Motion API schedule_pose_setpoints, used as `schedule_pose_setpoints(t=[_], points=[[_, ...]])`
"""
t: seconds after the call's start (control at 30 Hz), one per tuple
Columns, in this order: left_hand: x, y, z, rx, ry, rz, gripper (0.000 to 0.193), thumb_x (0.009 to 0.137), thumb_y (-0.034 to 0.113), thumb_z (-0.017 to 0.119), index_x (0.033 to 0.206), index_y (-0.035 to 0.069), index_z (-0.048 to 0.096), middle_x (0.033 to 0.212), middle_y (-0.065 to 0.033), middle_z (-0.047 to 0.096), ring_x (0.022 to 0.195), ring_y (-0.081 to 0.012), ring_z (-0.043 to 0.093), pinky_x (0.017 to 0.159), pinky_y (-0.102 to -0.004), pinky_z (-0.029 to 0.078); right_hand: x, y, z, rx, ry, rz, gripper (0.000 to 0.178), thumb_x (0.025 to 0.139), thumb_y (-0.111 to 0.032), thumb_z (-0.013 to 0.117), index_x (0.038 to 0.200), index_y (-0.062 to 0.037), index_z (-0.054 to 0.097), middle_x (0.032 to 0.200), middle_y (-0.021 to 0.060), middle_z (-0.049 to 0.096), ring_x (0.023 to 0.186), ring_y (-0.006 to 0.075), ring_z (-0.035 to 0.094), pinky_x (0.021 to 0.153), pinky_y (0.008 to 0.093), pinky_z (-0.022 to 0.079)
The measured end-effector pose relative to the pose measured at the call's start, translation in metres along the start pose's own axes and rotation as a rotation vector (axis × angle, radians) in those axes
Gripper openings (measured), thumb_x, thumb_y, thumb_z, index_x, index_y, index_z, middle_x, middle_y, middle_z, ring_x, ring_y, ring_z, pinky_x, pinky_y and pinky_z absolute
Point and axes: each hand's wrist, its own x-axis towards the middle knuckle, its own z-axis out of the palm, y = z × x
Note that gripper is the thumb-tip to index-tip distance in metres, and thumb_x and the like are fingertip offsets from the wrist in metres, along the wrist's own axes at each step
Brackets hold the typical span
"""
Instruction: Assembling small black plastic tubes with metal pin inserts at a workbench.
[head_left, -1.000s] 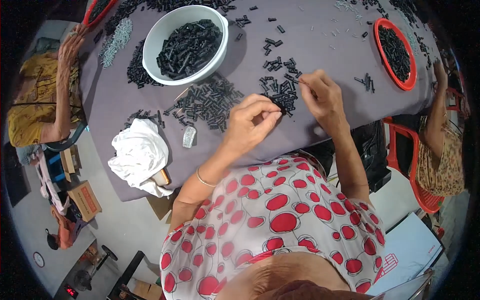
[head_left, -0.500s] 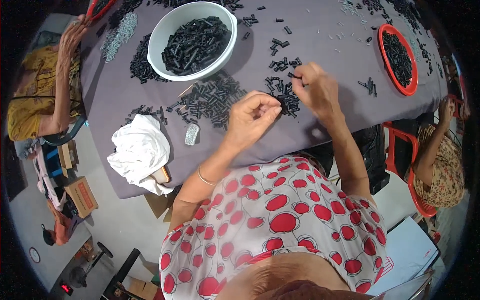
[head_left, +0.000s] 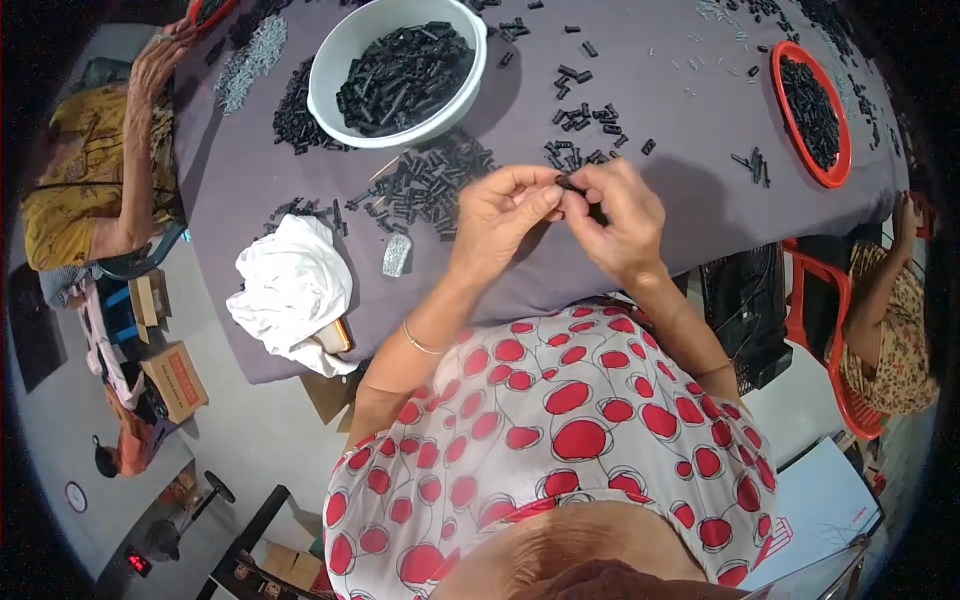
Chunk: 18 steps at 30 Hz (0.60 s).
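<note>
Pinches a small black piece slightly above and right of the frame's centre, with thumb and forefinger of left hand pressed together at one end and thumb and forefinger of right hand closed on the other. Holds both hands face to face, almost touching at the fingertips, with remaining fingers bent inward and partly hidden. Reaches up from the lower middle with the left forearm slanting right, ringed by a thin bracelet near the wrist; reaches from the lower right with the right forearm slanting left.

Just beyond the fingertips, on the grey table, a scatter of black pieces. Left of the left hand, a dense dark heap of similar pieces, with a small grey block below and a crumpled white cloth farther left. At upper middle, a white basin filled with black pieces; at upper right, a red tray holding more. Toward the upper left, a pile of pale grey pins and a co-worker's hand.
</note>
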Motion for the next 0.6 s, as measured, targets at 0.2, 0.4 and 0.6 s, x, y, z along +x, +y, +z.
schedule_pose_setpoints(t=[0.2, 0.4, 0.6], points=[[-0.004, 0.001, -0.003, -0.146, -0.009, -0.01, 0.014, 0.088, -0.001, 0.057, 0.1, -0.006, 0.061, 0.092, -0.0129, 0.065, 0.078, -0.0148, 0.061, 0.072, -0.027, 0.051, -0.006, -0.006, 0.01, -0.143, 0.059, -0.179, 0.021, 0.067, -0.003, 0.067, 0.087, -0.0045, 0.061, 0.074, 0.0074, 0.055, 0.064, 0.0253, 0.055, 0.058, 0.0362, 0.043], [0.001, 0.0, 0.001, -0.133, 0.03, -0.008, 0.01, 0.093, 0.005, 0.048, 0.099, -0.001, 0.055, 0.094, -0.0118, 0.063, 0.075, -0.0165, 0.062, 0.071, -0.0279, 0.05, -0.01, -0.002, 0.005, -0.057, -0.001, -0.17, 0.024, 0.066, -0.002, 0.068, 0.09, -0.0043, 0.062, 0.073, 0.0071, 0.052, 0.064, 0.0254, 0.055, 0.058, 0.0353, 0.045], [0.005, 0.003, -0.001, -0.098, -0.021, -0.048, 0.009, 0.094, 0.01, 0.048, 0.1, 0.004, 0.049, 0.085, -0.0109, 0.059, 0.068, -0.0158, 0.057, 0.066, -0.03, 0.051, 0.003, 0.027, -0.025, -0.149, 0.067, -0.044, 0.02, 0.067, 0.002, 0.066, 0.086, -0.0038, 0.06, 0.076, 0.0085, 0.056, 0.065, 0.0261, 0.057, 0.058, 0.0356, 0.047]])
